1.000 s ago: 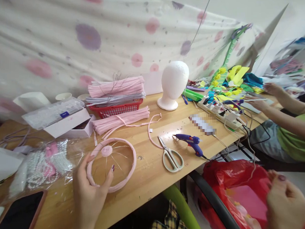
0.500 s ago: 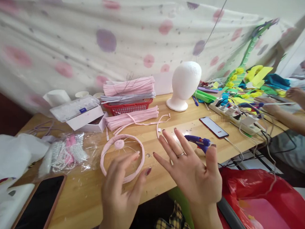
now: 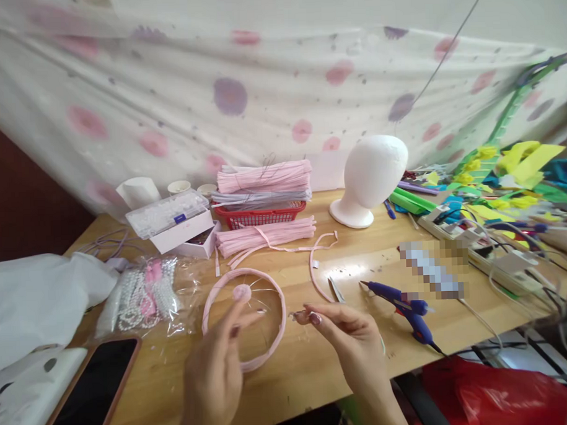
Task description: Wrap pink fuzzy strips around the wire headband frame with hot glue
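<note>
A ring wrapped in pale pink strip (image 3: 281,336) lies on the table, with a small pink disc (image 3: 242,292) and thin wires inside it. Over the ring's near left part is my left hand (image 3: 212,364), slightly blurred; its fingers reach out and no object shows in them. To the right of the ring, my right hand (image 3: 355,343) has its fingertips pinched together. Something tiny and whitish may be at those tips, too small to name. Just beyond the right hand lie scissors (image 3: 336,289), partly hidden, and a curved pink strip (image 3: 313,270). A blue glue gun (image 3: 398,301) rests farther right.
Behind stand a red basket (image 3: 265,217) under pink strip bundles, a white foam head (image 3: 375,175) and boxes (image 3: 182,231). Bagged beads (image 3: 142,298) and a phone (image 3: 92,393) lie left. At right are a power strip (image 3: 504,270), cables and another person's hand (image 3: 563,237).
My right hand has gone from spread fingers, palm showing, to a pinch lower down. My left hand's fingers have drawn closer together. The view has shifted, bringing the whole glue gun and scissors into sight.
</note>
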{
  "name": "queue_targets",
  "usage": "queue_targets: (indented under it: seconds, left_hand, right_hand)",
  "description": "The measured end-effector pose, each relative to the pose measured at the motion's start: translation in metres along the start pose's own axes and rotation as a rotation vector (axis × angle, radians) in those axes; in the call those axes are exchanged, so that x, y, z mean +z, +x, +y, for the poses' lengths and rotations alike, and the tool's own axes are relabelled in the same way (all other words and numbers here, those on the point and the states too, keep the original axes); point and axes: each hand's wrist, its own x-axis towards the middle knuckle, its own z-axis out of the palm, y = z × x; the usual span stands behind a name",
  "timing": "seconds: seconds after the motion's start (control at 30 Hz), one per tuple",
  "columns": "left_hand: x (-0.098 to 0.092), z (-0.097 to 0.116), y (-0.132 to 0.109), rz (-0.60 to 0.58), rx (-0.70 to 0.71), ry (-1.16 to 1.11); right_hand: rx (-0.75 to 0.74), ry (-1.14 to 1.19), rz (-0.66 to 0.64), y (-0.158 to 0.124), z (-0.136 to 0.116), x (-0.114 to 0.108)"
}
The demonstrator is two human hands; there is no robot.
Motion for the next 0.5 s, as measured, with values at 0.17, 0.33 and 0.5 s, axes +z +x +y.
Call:
queue_targets:
  seconds: [0.17, 0.33, 0.5]
  left_hand:
    - [-0.034, -0.046, -0.026, 0.161, -0.151, 0.212]
    - [-0.042, -0.074, -0.042, 0.011, 0.0, 0.306]
    - [-0.023, -0.074, -0.042, -0.123, -0.015, 0.318]
  right_hand:
    - [-0.084, -0.277, 0.146, 0.021, 0.001, -0.008]
    - [-0.237, -0.514, 0.183, 0.036, 0.008, -0.013]
    - [-0.346, -0.589, 0.133, 0.045, 0.016, -0.016]
